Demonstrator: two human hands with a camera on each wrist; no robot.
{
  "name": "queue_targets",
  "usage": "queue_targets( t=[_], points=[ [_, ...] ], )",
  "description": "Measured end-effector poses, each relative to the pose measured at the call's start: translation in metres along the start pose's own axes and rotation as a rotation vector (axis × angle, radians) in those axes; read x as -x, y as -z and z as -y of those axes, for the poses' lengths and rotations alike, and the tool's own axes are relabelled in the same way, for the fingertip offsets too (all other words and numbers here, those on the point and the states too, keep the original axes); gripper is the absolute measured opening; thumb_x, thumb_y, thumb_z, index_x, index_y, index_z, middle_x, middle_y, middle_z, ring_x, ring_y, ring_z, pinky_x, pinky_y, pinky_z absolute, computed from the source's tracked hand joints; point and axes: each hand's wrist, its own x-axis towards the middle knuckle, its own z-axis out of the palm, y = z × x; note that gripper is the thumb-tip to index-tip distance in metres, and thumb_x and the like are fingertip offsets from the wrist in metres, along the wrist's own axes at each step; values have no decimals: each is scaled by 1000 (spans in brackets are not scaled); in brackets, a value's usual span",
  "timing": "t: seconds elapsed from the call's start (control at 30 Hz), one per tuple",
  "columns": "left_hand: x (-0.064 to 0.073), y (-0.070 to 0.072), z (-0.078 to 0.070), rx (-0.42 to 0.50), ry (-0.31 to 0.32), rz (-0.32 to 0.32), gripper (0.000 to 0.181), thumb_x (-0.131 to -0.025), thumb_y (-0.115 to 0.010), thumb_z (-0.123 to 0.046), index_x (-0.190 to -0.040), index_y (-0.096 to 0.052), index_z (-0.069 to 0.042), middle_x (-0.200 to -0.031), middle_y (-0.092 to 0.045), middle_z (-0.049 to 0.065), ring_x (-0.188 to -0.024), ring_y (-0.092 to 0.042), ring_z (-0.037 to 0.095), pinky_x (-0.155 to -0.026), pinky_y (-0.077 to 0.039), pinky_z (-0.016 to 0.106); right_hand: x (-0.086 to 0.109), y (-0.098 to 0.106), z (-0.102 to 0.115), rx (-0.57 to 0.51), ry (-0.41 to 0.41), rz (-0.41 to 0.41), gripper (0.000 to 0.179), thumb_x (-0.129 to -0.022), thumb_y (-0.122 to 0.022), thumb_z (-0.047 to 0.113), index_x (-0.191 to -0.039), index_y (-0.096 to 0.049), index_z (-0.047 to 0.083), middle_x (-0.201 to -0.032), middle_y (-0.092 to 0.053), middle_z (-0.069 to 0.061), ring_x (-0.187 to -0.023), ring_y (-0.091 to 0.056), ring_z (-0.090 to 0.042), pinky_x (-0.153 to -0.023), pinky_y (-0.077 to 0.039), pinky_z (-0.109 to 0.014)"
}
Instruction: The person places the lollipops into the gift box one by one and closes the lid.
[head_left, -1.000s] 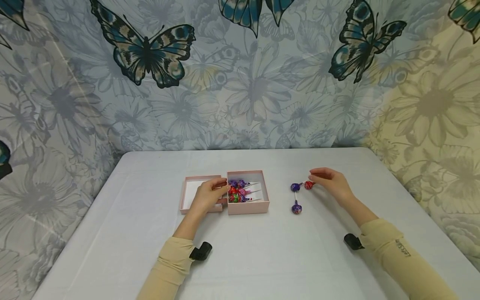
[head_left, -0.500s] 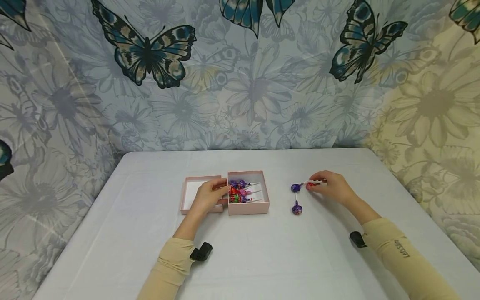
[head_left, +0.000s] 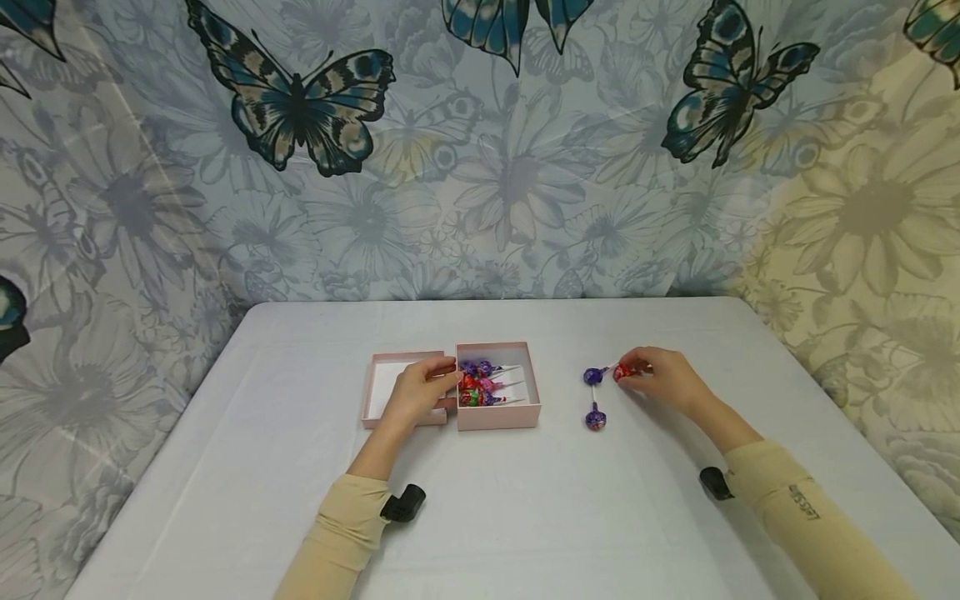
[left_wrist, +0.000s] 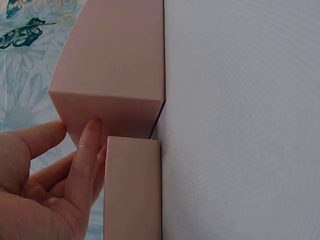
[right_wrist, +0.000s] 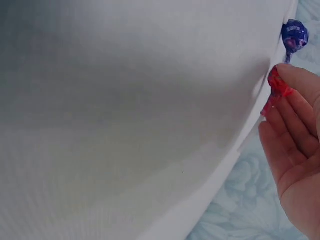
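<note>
Right grip (head_left: 662,377), nearly closed, pinches the red lollipop (head_left: 622,372), its long axis toward 7 o'clock in the right-wrist view; in the head view, the pink box (head_left: 497,418) lies at 9 o'clock, touched by the relaxed left grip (head_left: 412,392).

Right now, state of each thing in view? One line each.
box: open, partly filled
lid: off, hollow side up
boxed lollipops: wrapped, sticks pointing right
red lollipop: wrapped, pinched
far purple lollipop: wrapped, unheld
near purple lollipop: wrapped, unheld
left grip: touching box
right grip: holding red lollipop
</note>
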Motion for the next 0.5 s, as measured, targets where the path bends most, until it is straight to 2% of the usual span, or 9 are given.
queue_targets(
  t=[0.17, 0.33, 0.5],
  points=[
    [-1, 0, 2, 0, -4, 7, 42, -95, -65, -10, -133, -56, 5, -128, -60, 22, -110, -63, 32, -76, -61, 34, 2, -1, 7, -18, 9, -29, 19, -85, -76, 11, -102, -70, 3, -97, -70, -10, -94, -66, -31, -86, -57, -50],
    [-2, -1, 3, -1, 1, 2, 41, -95, -65, -10, -132, -56, 4, -127, -61, 22, -110, -63, 32, -76, -61, 33, 2, -3, 18, -90, -23, -37, 23, -86, -76, 13, -105, -70, 3, -100, -70, -10, -97, -65, -30, -87, -57, -47],
    [-2, 0, 3, -2, 6, -4, 41, -94, -65, -9, -132, -57, 4, -126, -61, 21, -108, -64, 31, -74, -61, 31, 3, -6, 29, -194, -40, -73, 25, -86, -77, 18, -107, -70, 5, -101, -71, -8, -96, -65, -25, -85, -59, -35]
  ],
)
